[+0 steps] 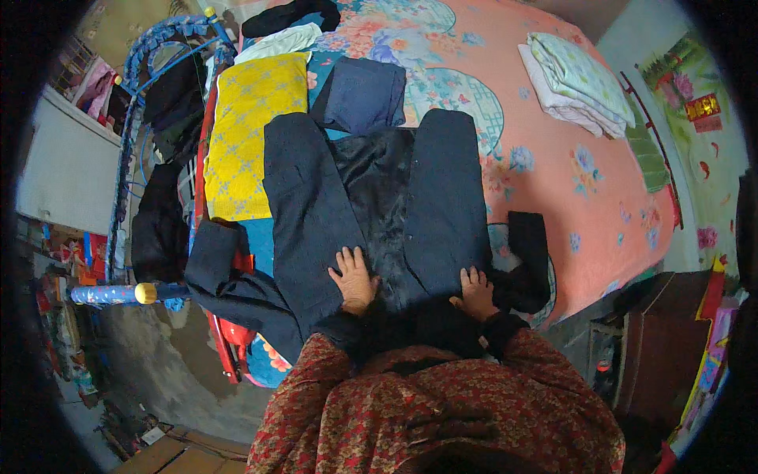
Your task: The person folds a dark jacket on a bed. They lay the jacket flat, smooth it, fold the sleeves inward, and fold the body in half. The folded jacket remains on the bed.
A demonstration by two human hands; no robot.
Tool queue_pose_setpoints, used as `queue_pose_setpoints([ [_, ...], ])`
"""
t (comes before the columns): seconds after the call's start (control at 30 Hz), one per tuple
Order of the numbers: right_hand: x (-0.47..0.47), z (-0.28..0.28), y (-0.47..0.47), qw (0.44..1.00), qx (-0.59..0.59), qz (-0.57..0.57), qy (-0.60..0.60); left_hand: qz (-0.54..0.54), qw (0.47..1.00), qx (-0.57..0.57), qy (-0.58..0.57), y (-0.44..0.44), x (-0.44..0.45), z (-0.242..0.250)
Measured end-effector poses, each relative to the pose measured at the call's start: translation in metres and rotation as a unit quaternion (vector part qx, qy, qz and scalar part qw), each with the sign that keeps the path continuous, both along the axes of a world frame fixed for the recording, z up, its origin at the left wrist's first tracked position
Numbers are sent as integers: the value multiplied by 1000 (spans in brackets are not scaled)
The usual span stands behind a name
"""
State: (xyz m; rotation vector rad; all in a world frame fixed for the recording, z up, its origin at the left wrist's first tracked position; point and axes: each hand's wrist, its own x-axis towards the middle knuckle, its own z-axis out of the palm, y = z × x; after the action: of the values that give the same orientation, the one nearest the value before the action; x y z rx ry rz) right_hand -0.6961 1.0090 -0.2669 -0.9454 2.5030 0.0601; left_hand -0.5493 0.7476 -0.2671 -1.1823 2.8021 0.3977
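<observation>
A dark suit jacket (447, 195) lies spread on the bed in front of me, its two front panels apart and its black shiny lining (379, 178) showing between them. Its sleeves stick out bent at both sides. My left hand (354, 281) rests flat on the left panel near the lining, fingers spread. On the right panel, close to its outer edge, lies my right hand (475, 294), palm down with the thumb apart. Neither hand grips the cloth. Beyond the jacket sit folded dark blue-grey trousers (366, 95).
A yellow patterned pillow (254, 136) lies left of the jacket, beside a red bed rail (207, 148). Folded light quilts (577, 83) rest at the far right of the floral bed sheet (551, 172). Dark clothes (159, 225) hang on the blue metal rack (125, 160) at left.
</observation>
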Motion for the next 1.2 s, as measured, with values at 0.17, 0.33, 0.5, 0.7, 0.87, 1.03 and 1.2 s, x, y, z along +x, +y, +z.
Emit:
queue_pose_setpoints([
  [0.17, 1, 0, -3, 1000, 7, -25, -18, 45, 985, 27, 163, -28, 17, -3],
  [0.33, 1, -3, -1, 1000, -3, -13, -3, 9, 915, 82, 394, -20, 7, 42],
  [0.5, -2, -9, 2, 1000, -6, -6, -10, -167, 919, 124, 334, 38, -4, 44],
  [0.7, -2, -9, 4, 1000, -17, 3, -9, -176, 956, 201, 120, 51, 9, 33],
  [0.87, 0, -4, 3, 999, -36, -9, -15, -236, 946, 194, 112, 49, 33, 56],
  [1.03, 1, 4, -2, 1000, -21, -6, 4, -272, 948, 141, 80, 54, 74, 70],
  [1.2, 2, 13, -5, 1000, -1, -13, -1, -224, 961, 102, 125, 61, 102, 76],
])
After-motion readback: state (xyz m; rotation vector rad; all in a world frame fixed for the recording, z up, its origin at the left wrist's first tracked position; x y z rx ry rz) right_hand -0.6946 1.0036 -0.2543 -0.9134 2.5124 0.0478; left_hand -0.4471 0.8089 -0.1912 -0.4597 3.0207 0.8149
